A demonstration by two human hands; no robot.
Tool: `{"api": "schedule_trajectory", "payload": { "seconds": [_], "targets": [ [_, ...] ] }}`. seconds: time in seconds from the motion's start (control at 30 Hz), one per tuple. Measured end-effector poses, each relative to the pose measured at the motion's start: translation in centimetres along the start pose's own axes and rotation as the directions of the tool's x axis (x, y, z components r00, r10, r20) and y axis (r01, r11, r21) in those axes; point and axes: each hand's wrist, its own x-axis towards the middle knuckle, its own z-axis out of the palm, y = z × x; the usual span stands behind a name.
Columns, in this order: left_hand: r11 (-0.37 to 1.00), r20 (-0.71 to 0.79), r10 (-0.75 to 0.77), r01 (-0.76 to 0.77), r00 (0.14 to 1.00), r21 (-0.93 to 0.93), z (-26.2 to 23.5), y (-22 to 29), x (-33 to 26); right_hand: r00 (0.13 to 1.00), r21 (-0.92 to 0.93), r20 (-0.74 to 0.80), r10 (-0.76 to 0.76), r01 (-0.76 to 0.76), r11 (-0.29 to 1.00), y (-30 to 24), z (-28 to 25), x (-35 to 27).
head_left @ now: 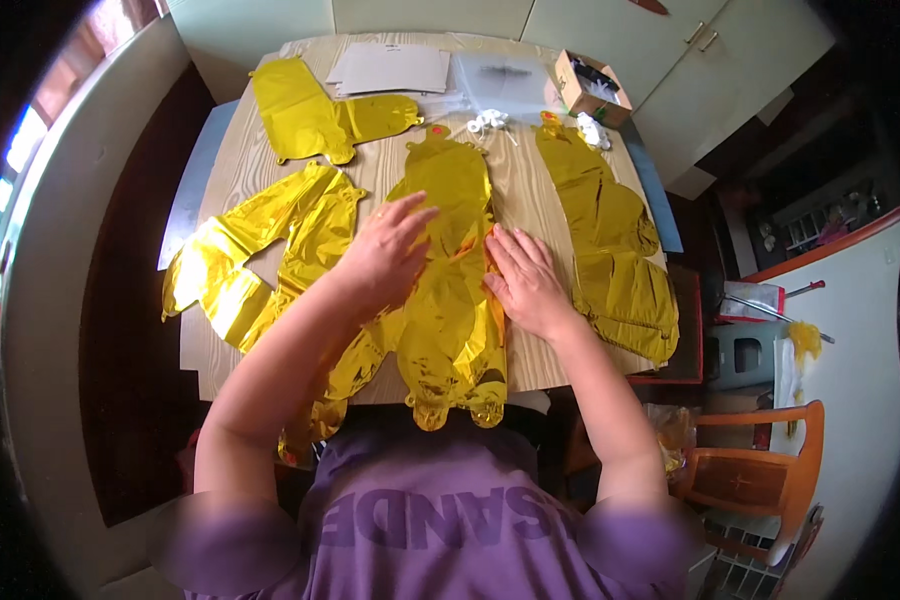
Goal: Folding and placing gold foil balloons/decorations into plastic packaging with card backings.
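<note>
A flat, uninflated gold foil balloon (448, 190) lies lengthwise in front of me, its lower end hanging over the near table edge. My left hand (390, 250) is over its left side with fingers apart and nothing visible in them; whether it touches the foil I cannot tell. Along the balloon's right edge, my right hand (526, 278) lies flat with its fingers stretched out. To the left is a shiny, bent gold foil balloon (300, 225), partly covered by my left forearm. Another gold foil balloon (610, 240) rests on the right, and an angled gold foil balloon (295, 105) is at the far left.
On the wooden table (530, 200), grey-white sheets (390, 70) and a clear plastic bag (505, 82) lie at the back. A small box (592, 88) stands at the far right corner, near white crumpled bits (592, 131). A wooden chair (755, 470) is at right.
</note>
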Motion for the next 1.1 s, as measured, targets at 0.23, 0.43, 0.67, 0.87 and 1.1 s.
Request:
{"api": "schedule_trajectory", "payload": {
  "seconds": [0.23,0.43,0.67,0.87,1.1],
  "targets": [
    [0.992,-0.065,0.077,-0.069,0.995,0.105,0.4,-2.6,-2.4,1.000,-0.003,-0.013,0.004,-0.004,1.000,-0.8,0.2,1.0],
    [0.993,-0.077,0.096,-0.090,0.992,0.079,0.6,-2.7,-2.7,0.998,0.017,-0.034,-0.044,0.045,0.999,-0.7,0.2,1.0],
    [0.989,-0.074,0.071,-0.061,0.995,0.133,0.2,-2.1,-2.5,0.997,-0.006,-0.034,-0.076,0.076,0.997,-0.3,0.3,0.7],
    [0.972,-0.051,0.237,-0.236,0.970,0.022,1.4,1.5,2.1,0.999,0.003,-0.010,-0.051,0.051,0.999,-0.2,0.5,0.6],
    [0.961,0.096,0.275,-0.276,0.957,-0.009,6.0,0.2,7.6,0.996,-0.017,0.036,-0.078,0.078,0.997,-0.2,0.4,0.6]
  ]
}}
